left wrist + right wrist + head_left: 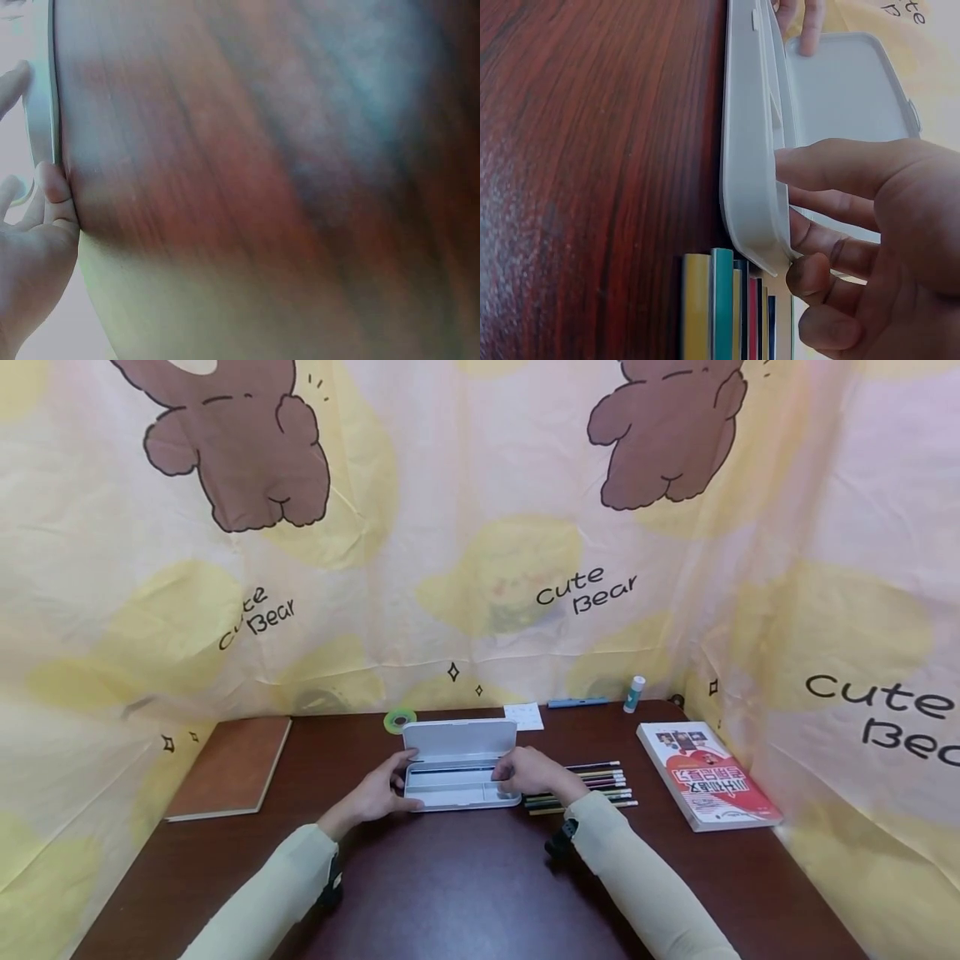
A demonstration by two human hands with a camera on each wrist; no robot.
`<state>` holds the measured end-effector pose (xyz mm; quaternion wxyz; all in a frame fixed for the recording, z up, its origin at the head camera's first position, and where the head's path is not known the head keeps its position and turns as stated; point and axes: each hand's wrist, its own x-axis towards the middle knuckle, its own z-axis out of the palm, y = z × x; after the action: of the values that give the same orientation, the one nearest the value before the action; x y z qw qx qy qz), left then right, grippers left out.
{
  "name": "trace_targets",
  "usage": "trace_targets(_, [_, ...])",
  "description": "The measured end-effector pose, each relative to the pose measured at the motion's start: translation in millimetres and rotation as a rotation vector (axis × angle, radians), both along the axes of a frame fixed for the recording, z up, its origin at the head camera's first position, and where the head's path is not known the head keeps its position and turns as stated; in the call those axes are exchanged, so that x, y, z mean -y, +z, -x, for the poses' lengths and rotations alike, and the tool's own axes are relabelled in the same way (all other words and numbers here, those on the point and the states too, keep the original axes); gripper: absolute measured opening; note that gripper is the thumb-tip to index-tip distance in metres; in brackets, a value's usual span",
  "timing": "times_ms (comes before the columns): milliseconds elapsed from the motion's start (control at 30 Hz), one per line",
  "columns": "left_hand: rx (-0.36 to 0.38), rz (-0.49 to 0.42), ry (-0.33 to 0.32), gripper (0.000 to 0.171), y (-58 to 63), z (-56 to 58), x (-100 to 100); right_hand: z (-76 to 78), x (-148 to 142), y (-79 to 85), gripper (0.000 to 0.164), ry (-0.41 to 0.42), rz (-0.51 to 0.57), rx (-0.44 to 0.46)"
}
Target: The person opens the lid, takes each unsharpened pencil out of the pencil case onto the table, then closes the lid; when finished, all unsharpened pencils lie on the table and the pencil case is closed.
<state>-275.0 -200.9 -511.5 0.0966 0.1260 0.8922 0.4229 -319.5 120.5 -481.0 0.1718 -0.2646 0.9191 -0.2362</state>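
A white pencil case point(442, 797) lies on the table with its lid point(459, 740) raised at the back. One dark pencil point(453, 769) lies lengthwise in its rear compartment. My left hand point(372, 792) grips the left end, thumb at the front corner and fingers at the back by the lid. Into the right end reaches my right hand point(525, 768), its curled thumb and fingers pinching at the pencil's right end; the fingertips are partly hidden inside the case. Beside that end, partly under the right hand, several pencils point(615, 795) lie side by side, also seen as coloured shafts point(723, 300) in the right wrist view.
A brown notebook point(232, 764) lies at the left and a red-and-white book point(708, 775) at the right. Along the back are green tape point(388, 722), white paper point(529, 717), a blue pen point(577, 702) and an upright glue stick point(633, 694). A printed curtain point(450, 610) hangs behind.
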Motion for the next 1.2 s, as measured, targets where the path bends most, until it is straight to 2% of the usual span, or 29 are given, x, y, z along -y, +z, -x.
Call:
trace_targets(400, [0.002, 0.003, 0.001, 0.099, -2.3, -0.5, 0.3, -1.7, 0.2, -1.8, 0.007, -0.024, -0.017, -0.023])
trace_targets(700, [-0.002, -0.005, 0.003, 0.098, -0.3, 0.3, -0.3, -1.6, -0.6, -0.5, 0.013, -0.02, -0.003, -0.052])
trace_targets(1200, [-0.011, 0.016, -0.001, 0.098, -0.9, 1.3, 0.5, -1.5, 2.1, 3.1, 0.005, -0.034, -0.022, -0.024])
